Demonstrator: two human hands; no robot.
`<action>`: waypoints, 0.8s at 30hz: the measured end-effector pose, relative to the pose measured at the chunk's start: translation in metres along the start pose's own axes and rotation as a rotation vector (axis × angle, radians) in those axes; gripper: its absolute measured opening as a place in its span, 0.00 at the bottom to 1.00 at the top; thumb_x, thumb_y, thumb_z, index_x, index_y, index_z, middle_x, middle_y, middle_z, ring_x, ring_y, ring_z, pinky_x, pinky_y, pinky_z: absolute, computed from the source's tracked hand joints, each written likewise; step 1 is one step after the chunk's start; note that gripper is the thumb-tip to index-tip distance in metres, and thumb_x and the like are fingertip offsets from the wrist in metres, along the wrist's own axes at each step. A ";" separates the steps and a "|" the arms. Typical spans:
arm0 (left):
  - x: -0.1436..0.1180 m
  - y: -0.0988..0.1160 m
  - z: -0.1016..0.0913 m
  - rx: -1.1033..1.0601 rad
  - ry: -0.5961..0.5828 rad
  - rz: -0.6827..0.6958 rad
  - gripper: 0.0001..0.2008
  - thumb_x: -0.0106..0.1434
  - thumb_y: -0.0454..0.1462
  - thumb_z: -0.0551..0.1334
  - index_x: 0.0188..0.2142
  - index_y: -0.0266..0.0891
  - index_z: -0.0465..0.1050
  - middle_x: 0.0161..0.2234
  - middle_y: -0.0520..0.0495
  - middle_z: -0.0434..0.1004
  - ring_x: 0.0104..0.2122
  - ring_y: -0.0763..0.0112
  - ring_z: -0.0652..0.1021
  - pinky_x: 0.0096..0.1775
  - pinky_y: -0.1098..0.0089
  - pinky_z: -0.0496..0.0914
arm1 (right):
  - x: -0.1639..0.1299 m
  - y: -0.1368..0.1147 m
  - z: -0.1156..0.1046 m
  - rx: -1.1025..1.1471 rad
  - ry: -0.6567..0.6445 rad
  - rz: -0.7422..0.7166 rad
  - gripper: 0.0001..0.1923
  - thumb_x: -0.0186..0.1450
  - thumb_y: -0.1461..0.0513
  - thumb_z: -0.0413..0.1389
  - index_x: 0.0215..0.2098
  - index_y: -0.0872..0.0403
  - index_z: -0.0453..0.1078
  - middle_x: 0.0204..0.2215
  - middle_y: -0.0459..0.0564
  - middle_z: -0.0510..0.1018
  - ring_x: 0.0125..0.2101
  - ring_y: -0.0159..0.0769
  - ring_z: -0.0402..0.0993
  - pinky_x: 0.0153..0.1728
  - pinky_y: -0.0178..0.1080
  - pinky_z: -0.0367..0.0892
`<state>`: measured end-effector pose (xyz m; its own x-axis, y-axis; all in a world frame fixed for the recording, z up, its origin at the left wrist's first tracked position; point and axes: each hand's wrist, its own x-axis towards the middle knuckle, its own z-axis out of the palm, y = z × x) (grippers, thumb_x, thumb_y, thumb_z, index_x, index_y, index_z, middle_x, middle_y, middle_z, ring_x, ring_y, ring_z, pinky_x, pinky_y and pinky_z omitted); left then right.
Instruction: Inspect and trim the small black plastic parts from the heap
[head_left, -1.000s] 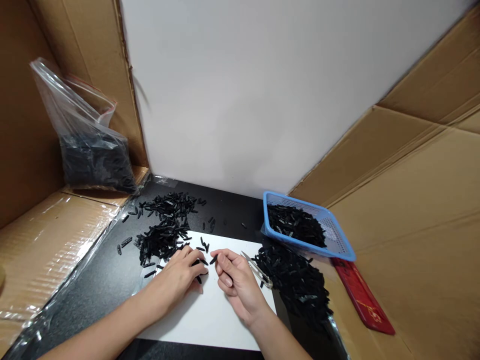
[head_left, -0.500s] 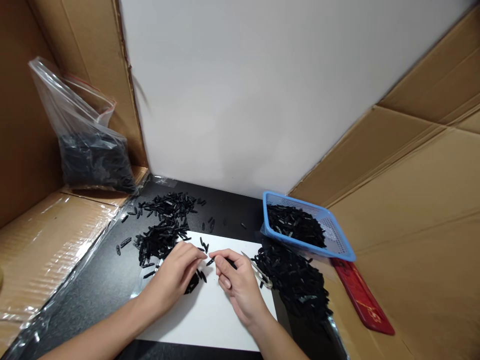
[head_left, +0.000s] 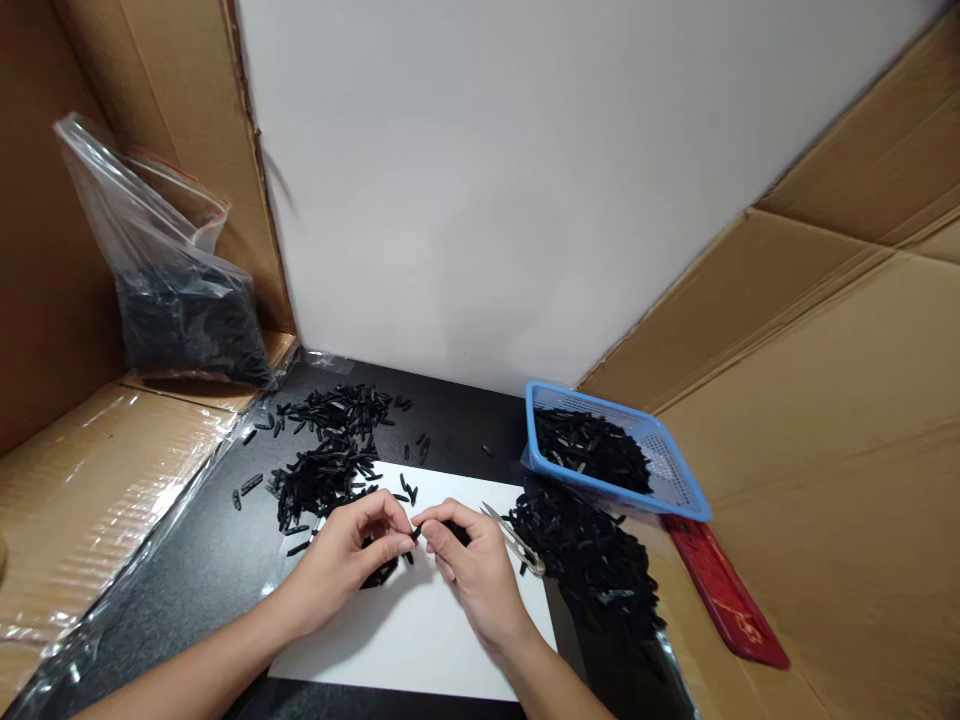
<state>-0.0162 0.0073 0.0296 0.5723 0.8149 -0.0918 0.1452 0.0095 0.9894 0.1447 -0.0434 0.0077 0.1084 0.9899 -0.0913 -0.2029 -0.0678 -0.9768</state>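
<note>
My left hand (head_left: 346, 560) and my right hand (head_left: 471, 568) meet over a white sheet (head_left: 420, 640) on a black table. Between their fingertips they pinch one small black plastic piece (head_left: 415, 533). The right hand also holds metal snips (head_left: 516, 541), which stick out to the right. A few black pieces (head_left: 379, 573) lie on the sheet under my left fingers. A loose heap of black pieces (head_left: 326, 470) lies just beyond the left hand.
A blue basket (head_left: 675, 480) with black pieces stands at the right, and a second black heap (head_left: 592, 565) lies in front of it. A red flat object (head_left: 724, 595) lies by the basket. A clear bag of black parts (head_left: 180, 310) leans at the back left. Cardboard walls surround the table.
Both hands have lifted slightly and drawn together, now pinching one black piece between their fingertips. A few pieces now show on the sheet under the left hand.
</note>
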 end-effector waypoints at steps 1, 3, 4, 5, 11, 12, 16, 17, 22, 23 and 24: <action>0.001 -0.001 0.000 -0.032 -0.011 -0.013 0.07 0.60 0.39 0.63 0.29 0.39 0.69 0.27 0.54 0.69 0.29 0.71 0.68 0.32 0.72 0.61 | 0.000 -0.001 0.000 -0.014 -0.011 -0.018 0.10 0.60 0.54 0.63 0.30 0.53 0.78 0.17 0.39 0.63 0.15 0.23 0.51 0.16 0.32 0.46; 0.002 -0.001 0.000 -0.078 -0.031 -0.034 0.07 0.59 0.39 0.64 0.28 0.39 0.69 0.26 0.55 0.68 0.28 0.72 0.67 0.31 0.73 0.60 | -0.001 -0.002 0.000 -0.045 -0.025 -0.047 0.10 0.60 0.55 0.63 0.30 0.53 0.79 0.20 0.41 0.65 0.16 0.24 0.52 0.16 0.32 0.46; 0.002 -0.002 0.000 -0.098 -0.039 -0.043 0.08 0.58 0.39 0.65 0.28 0.38 0.69 0.25 0.55 0.68 0.28 0.73 0.67 0.30 0.73 0.60 | -0.001 -0.003 -0.001 -0.060 -0.029 -0.057 0.09 0.60 0.55 0.62 0.30 0.52 0.79 0.21 0.41 0.66 0.16 0.24 0.52 0.16 0.32 0.46; 0.002 -0.002 0.000 -0.116 -0.049 -0.052 0.08 0.58 0.39 0.65 0.28 0.38 0.69 0.25 0.55 0.68 0.27 0.73 0.67 0.30 0.73 0.59 | -0.001 -0.003 -0.001 -0.072 -0.032 -0.066 0.09 0.61 0.55 0.62 0.30 0.52 0.79 0.22 0.42 0.67 0.16 0.24 0.53 0.16 0.32 0.46; 0.001 -0.003 -0.001 -0.273 -0.141 -0.149 0.10 0.56 0.40 0.68 0.29 0.37 0.70 0.25 0.54 0.70 0.28 0.74 0.67 0.32 0.73 0.59 | -0.001 -0.004 -0.002 -0.078 -0.069 -0.092 0.09 0.60 0.54 0.63 0.28 0.52 0.79 0.22 0.42 0.68 0.17 0.25 0.55 0.17 0.33 0.49; 0.001 -0.002 -0.001 -0.300 -0.156 -0.165 0.10 0.56 0.40 0.68 0.28 0.37 0.70 0.25 0.54 0.70 0.28 0.74 0.67 0.32 0.74 0.59 | -0.001 -0.004 -0.001 -0.066 -0.081 -0.091 0.10 0.60 0.54 0.63 0.28 0.52 0.79 0.22 0.42 0.67 0.17 0.26 0.56 0.17 0.33 0.49; -0.001 0.001 0.000 -0.362 -0.203 -0.205 0.10 0.56 0.39 0.68 0.28 0.36 0.70 0.24 0.54 0.70 0.27 0.75 0.66 0.33 0.74 0.59 | -0.002 -0.002 -0.001 0.025 -0.130 -0.070 0.12 0.59 0.53 0.64 0.27 0.53 0.78 0.22 0.41 0.66 0.17 0.24 0.55 0.18 0.33 0.49; -0.002 0.002 0.000 -0.365 -0.214 -0.208 0.10 0.56 0.39 0.68 0.28 0.36 0.70 0.24 0.54 0.70 0.27 0.75 0.67 0.32 0.74 0.59 | -0.002 -0.001 0.000 0.055 -0.141 -0.054 0.12 0.58 0.53 0.64 0.27 0.54 0.77 0.21 0.41 0.66 0.17 0.24 0.55 0.18 0.32 0.48; -0.005 0.009 0.000 -0.313 -0.264 -0.190 0.11 0.57 0.41 0.67 0.28 0.37 0.68 0.24 0.54 0.70 0.28 0.73 0.68 0.34 0.72 0.61 | -0.003 0.001 0.003 0.249 -0.129 0.075 0.13 0.58 0.53 0.64 0.29 0.55 0.73 0.17 0.38 0.62 0.15 0.22 0.48 0.16 0.31 0.43; -0.005 0.011 -0.002 -0.284 -0.282 -0.175 0.11 0.57 0.41 0.66 0.28 0.37 0.67 0.25 0.53 0.70 0.28 0.72 0.69 0.34 0.72 0.61 | -0.002 0.000 0.003 0.288 -0.093 0.103 0.14 0.59 0.53 0.64 0.28 0.54 0.71 0.17 0.38 0.62 0.14 0.22 0.47 0.16 0.30 0.42; -0.004 0.012 -0.006 -0.241 -0.289 -0.152 0.11 0.58 0.41 0.65 0.27 0.38 0.66 0.26 0.52 0.71 0.29 0.72 0.69 0.34 0.72 0.62 | -0.001 -0.002 0.003 0.312 -0.050 0.126 0.14 0.59 0.53 0.63 0.28 0.54 0.69 0.18 0.38 0.63 0.14 0.22 0.46 0.15 0.30 0.40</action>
<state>-0.0214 0.0072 0.0426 0.7675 0.5972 -0.2330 0.0722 0.2807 0.9571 0.1422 -0.0441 0.0099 0.0168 0.9815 -0.1907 -0.5008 -0.1568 -0.8513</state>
